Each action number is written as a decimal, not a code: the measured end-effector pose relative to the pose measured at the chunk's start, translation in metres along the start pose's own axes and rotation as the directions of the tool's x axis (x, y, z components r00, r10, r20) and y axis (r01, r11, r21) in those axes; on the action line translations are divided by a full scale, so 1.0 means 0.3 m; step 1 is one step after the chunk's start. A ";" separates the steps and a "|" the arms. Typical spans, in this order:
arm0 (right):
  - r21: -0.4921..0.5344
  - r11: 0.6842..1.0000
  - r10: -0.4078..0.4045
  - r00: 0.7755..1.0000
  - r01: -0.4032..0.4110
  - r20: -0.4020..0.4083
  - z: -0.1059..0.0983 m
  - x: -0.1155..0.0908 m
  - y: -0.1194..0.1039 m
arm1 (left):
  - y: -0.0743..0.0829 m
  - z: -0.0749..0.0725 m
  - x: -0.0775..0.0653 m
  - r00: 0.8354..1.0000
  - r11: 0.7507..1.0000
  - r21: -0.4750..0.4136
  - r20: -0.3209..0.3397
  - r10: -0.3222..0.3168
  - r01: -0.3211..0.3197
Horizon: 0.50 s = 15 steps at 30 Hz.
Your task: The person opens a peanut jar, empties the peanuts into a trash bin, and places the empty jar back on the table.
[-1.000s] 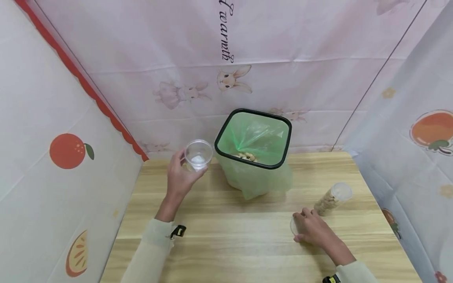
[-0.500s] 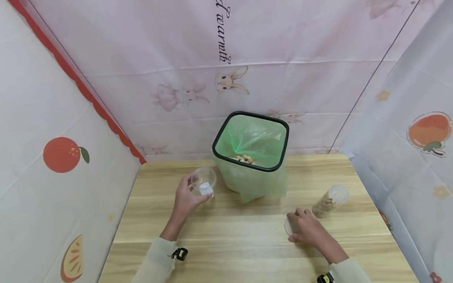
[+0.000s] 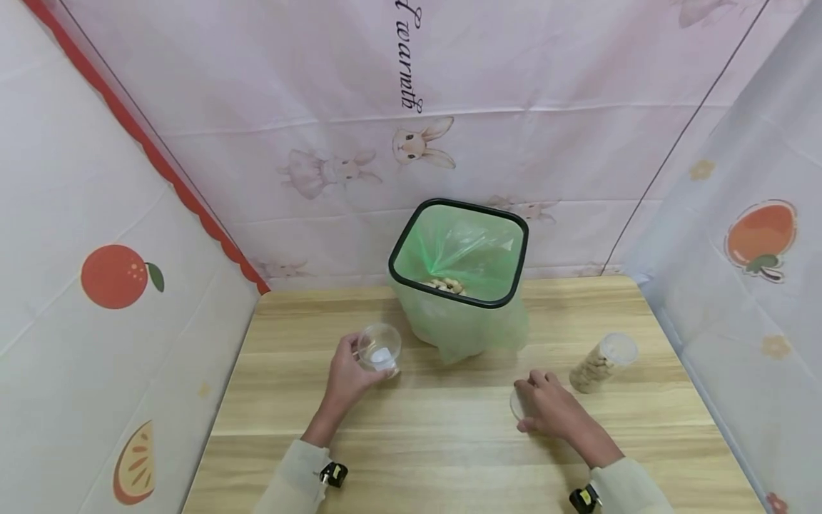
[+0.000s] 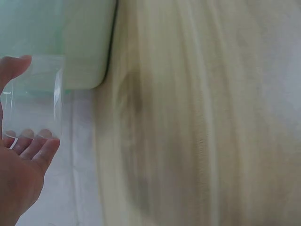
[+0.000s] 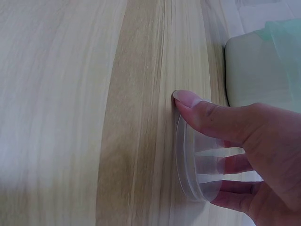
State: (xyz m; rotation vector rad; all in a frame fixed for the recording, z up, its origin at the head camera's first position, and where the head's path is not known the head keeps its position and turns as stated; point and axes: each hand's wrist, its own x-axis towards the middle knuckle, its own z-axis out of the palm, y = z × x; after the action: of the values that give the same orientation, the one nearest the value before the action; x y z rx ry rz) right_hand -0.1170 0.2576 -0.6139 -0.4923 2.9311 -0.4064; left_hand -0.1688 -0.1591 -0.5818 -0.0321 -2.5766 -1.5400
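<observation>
My left hand [image 3: 348, 378] grips a clear plastic jar [image 3: 379, 348], thumb on one side and fingers on the other. Its mouth is uncovered and something small and white shows low in it. In the left wrist view the jar [image 4: 37, 101] looks otherwise see-through, held above the wooden table. My right hand [image 3: 554, 408] pinches a round clear lid [image 3: 519, 405] by its edge, low at the tabletop. The right wrist view shows the thumb and fingertips on the rim of the lid [image 5: 190, 162]. Part of the lid is hidden under the hand in the head view.
A bin [image 3: 459, 303] with a black rim and green bag stands at the back middle, pale pieces inside. To the right of my right hand is a clear jar [image 3: 600, 368] of pale, nut-like pieces. The wooden table [image 3: 437, 457] meets printed cloth walls.
My left hand has come down and a little to the right with the jar, from beside the bin's rim toward the tabletop. My right hand has slid slightly left with the lid.
</observation>
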 end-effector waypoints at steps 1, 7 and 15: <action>0.004 1.000 -0.002 1.000 0.002 -0.001 -0.001 0.003 -0.003 | -0.004 0.003 -0.004 1.000 1.000 -0.004 0.002 -0.005 0.005; 0.014 1.000 -0.011 1.000 0.011 0.009 0.010 0.020 -0.034 | -0.023 0.023 -0.031 1.000 1.000 0.011 -0.002 -0.016 0.016; 0.001 1.000 -0.016 1.000 0.016 0.012 0.009 0.039 -0.067 | -0.043 0.047 -0.054 1.000 1.000 0.019 -0.022 0.010 -0.010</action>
State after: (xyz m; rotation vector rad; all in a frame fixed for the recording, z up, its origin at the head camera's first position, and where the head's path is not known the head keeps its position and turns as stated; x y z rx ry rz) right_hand -0.1214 0.2349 -0.6118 -0.5166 2.9169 -0.4060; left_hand -0.1553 -0.1521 -0.6018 -0.0257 -2.5694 -1.5040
